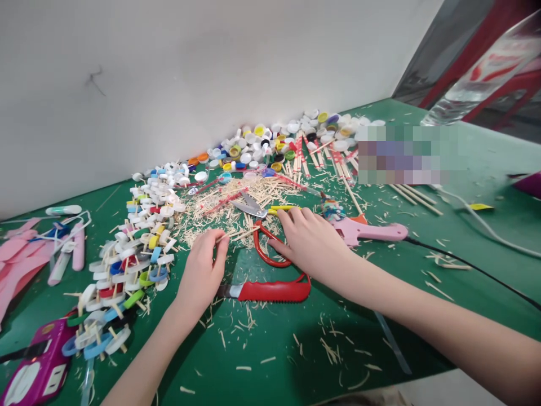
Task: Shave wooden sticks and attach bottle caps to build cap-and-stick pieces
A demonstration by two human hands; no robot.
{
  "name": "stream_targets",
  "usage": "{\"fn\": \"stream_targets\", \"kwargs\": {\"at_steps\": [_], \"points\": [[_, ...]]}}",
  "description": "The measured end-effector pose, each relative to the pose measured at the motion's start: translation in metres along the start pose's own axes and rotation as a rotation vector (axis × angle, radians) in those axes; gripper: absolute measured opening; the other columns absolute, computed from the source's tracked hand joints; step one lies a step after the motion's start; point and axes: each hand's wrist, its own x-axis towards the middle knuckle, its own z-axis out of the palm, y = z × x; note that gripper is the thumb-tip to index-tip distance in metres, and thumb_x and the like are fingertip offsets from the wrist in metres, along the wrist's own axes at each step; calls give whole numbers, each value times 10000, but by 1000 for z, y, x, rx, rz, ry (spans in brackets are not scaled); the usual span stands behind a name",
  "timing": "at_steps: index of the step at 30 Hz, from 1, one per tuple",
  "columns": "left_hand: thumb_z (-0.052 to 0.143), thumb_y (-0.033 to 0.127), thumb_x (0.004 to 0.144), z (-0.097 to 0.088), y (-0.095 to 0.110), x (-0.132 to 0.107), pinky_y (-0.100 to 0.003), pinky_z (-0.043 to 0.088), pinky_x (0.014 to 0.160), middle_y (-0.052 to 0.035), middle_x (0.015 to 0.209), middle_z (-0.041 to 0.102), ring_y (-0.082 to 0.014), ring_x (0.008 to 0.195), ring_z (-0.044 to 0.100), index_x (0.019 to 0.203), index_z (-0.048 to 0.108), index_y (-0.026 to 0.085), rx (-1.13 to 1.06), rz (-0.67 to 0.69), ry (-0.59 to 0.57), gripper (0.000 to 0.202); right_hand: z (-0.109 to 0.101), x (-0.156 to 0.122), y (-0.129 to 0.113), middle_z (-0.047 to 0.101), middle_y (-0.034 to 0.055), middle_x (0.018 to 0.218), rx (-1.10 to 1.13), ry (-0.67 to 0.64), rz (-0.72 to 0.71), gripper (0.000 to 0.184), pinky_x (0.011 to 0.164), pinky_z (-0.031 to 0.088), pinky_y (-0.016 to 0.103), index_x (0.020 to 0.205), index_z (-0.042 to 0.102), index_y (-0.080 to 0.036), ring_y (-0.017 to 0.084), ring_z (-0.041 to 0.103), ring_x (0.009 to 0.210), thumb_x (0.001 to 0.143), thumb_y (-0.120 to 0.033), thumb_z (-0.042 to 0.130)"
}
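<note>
My left hand (pixel 205 260) pinches a thin wooden stick (pixel 242 233) that points right toward the scissors. My right hand (pixel 310 239) is on the scissors (pixel 273 260), its thumb at the red loop handle and its fingers over a yellow part. The metal blades stand apart above a heap of wood slivers. Below the hands lies a red-handled knife (pixel 274 291), its blade partly behind my left hand. Just right of my right hand is a pink glue gun (pixel 372 231) with a black cord.
Bottle caps with wooden stick pieces (pixel 127 276) spread along the left. Loose caps (pixel 253 144) pile against the wall, beside wooden sticks with red ends (pixel 301 155). A magenta device (pixel 42 361) sits front left. A clear water bottle (pixel 482 76) stands back right; a white cable (pixel 486 220) crosses the right.
</note>
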Motion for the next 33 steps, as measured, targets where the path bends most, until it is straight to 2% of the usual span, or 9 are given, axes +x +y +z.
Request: {"fn": "stream_targets", "kwargs": {"at_steps": [7,11,15,18,20,23,27,30,33], "points": [[415,296,973,2,-2,1,-283,424,779,-26,912,601,-153,837,552,933,540,202,-6,54,67,162,1,9,0,579,181,940,170,-56,2,367,809,402,403,972,621,-46,307,502,924,871,-378,499],[399,333,974,-1,3,0,-256,408,675,-7,825,605,-135,716,542,899,553,203,-99,-52,41,215,-4,13,-2,557,182,989,260,-51,84,353,789,426,388,1017,594,-46,285,521,913,831,-335,514],[377,405,969,-5,10,0,-240,339,546,37,626,488,-110,533,428,880,552,209,-166,-189,32,277,-8,17,-2,567,172,971,389,-62,146,347,744,448,381,985,590,-69,278,546,892,763,-334,564],[371,434,963,-5,11,0,-238,317,521,43,615,456,-105,514,403,890,547,216,-239,-240,35,290,-7,21,3,601,126,864,522,-89,203,337,638,453,359,938,591,-114,237,569,756,753,-394,563],[364,444,962,-4,9,0,-238,321,518,33,643,468,-105,527,407,895,541,216,-301,-260,37,297,-7,24,7,618,104,822,601,-99,238,390,590,448,348,988,584,-132,216,572,689,765,-449,545],[363,459,958,-2,6,-1,-238,337,514,20,659,461,-113,551,407,899,536,213,-418,-284,41,306,-14,24,12,630,99,891,794,-105,255,488,596,450,336,1087,537,-159,204,580,715,776,-535,538],[380,467,954,-1,4,-2,-234,344,490,27,628,393,-111,539,378,900,534,212,-588,-311,34,303,-31,16,13,580,23,819,1197,-219,233,476,573,417,309,886,443,-222,162,523,657,723,-640,604],[387,457,953,-1,6,-1,-227,336,455,35,610,359,-103,512,364,900,526,215,-690,-344,19,284,-36,8,14,530,-29,729,1194,-250,191,529,551,383,287,833,360,-240,136,472,605,694,-665,642],[388,447,955,0,8,0,-219,303,420,43,595,327,-94,485,329,886,525,213,-734,-354,13,279,-31,3,15,539,-46,697,1089,-285,139,534,540,378,272,849,352,-242,129,470,589,698,-661,647]]}}
